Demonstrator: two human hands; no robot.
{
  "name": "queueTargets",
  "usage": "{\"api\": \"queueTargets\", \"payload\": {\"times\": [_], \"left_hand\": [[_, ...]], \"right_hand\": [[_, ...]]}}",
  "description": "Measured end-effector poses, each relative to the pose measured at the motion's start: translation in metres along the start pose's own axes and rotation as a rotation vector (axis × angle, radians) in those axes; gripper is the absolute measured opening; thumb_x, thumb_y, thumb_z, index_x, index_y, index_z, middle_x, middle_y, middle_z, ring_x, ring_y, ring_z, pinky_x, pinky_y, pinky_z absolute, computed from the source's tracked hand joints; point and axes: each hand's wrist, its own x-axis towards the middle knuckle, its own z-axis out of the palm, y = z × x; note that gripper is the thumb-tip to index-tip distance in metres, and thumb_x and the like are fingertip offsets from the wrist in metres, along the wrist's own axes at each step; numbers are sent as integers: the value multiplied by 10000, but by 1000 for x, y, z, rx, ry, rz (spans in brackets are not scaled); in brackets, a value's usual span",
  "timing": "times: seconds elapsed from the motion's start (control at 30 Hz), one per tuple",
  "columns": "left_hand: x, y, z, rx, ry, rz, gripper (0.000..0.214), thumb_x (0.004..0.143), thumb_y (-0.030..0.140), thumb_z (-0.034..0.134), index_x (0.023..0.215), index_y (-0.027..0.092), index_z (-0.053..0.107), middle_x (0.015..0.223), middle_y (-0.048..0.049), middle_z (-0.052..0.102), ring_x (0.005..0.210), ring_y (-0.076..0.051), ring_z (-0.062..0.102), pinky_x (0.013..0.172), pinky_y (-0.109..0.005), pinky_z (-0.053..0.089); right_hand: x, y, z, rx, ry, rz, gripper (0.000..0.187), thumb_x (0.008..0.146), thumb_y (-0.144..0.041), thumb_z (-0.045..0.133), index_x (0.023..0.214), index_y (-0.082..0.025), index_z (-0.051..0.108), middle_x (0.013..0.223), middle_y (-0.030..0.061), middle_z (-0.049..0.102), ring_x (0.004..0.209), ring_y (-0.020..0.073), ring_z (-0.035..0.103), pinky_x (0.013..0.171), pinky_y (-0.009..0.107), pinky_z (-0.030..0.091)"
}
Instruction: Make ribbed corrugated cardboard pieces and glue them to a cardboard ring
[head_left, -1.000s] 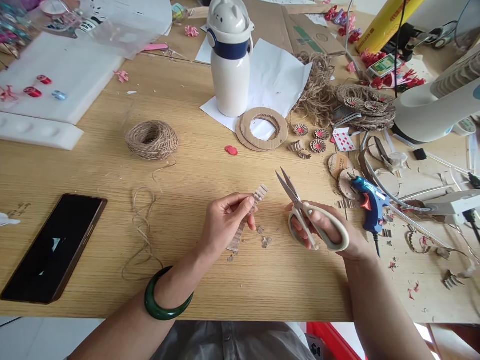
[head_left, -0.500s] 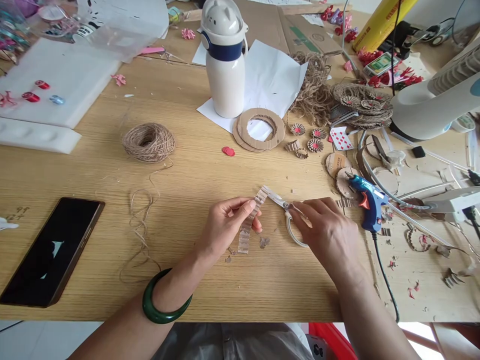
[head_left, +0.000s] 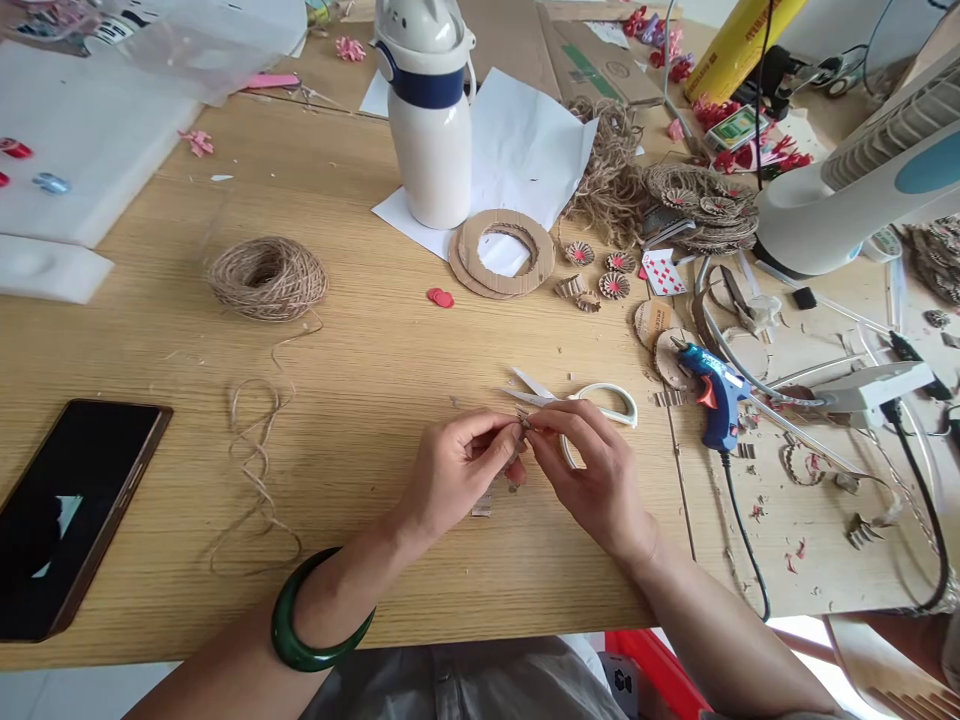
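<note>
A narrow corrugated cardboard strip (head_left: pixel 482 505) is mostly hidden by my fingers; its lower end shows under my left hand. My left hand (head_left: pixel 459 468) is closed, pinching the strip between thumb and fingers. Meeting it at the fingertips, my right hand (head_left: pixel 592 472) is closed too, pinching the strip's upper end. White-handled scissors (head_left: pixel 619 403) lie on the table just beyond my right hand, blades parted and pointing left. Part of their lower handle is covered by that hand.
A blue glue gun (head_left: pixel 721 400) with a cord stands to the right. Further off are a white bottle (head_left: pixel 429 150), cardboard rings (head_left: pixel 469 270), small paper rosettes (head_left: pixel 615 286) and red discs (head_left: pixel 441 298). A twine ball (head_left: pixel 268 280) and phone (head_left: pixel 79 510) lie left.
My right hand has let go of the scissors, which now lie on the table, and has moved left to the strip in my left hand. The whole view has shifted a little.
</note>
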Motion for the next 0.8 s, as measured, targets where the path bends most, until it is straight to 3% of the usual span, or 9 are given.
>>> {"api": "queueTargets", "payload": {"times": [0.23, 0.43, 0.57, 0.8], "left_hand": [[-3, -3, -1, 334, 24, 296, 164, 955, 207, 540, 917, 156, 692, 828, -44, 682, 601, -102, 670, 553, -177, 522], [-2, -6, 0, 590, 23, 468, 200, 967, 191, 499, 850, 183, 661, 719, -30, 651, 643, -130, 607, 649, -232, 494], [-3, -8, 1, 596, 2, 473, 202, 966, 169, 501, 820, 181, 640, 693, -14, 621, 619, -115, 575, 636, -224, 468], [-4, -7, -1, 474, -88, 357, 201, 977, 168, 485, 857, 172, 646, 738, -8, 608, 580, -85, 623, 605, -184, 503]], "right_hand": [[-2, -1, 0, -46, -5, -9, 147, 909, -107, 625, 1014, -209, 631, 921, 64, 702, 848, 187, 656, 750, 344, 554], [-4, -3, -4, -321, -96, -117, 133, 931, -126, 575, 998, -211, 652, 916, 68, 739, 799, 191, 654, 689, 322, 519], [-3, -3, -6, -329, -130, -109, 119, 929, -125, 566, 895, -203, 649, 843, 55, 737, 754, 178, 632, 660, 303, 497], [2, 1, -12, -74, -150, -13, 139, 933, -105, 542, 871, -180, 642, 774, 48, 697, 695, 156, 597, 639, 299, 487]]}}
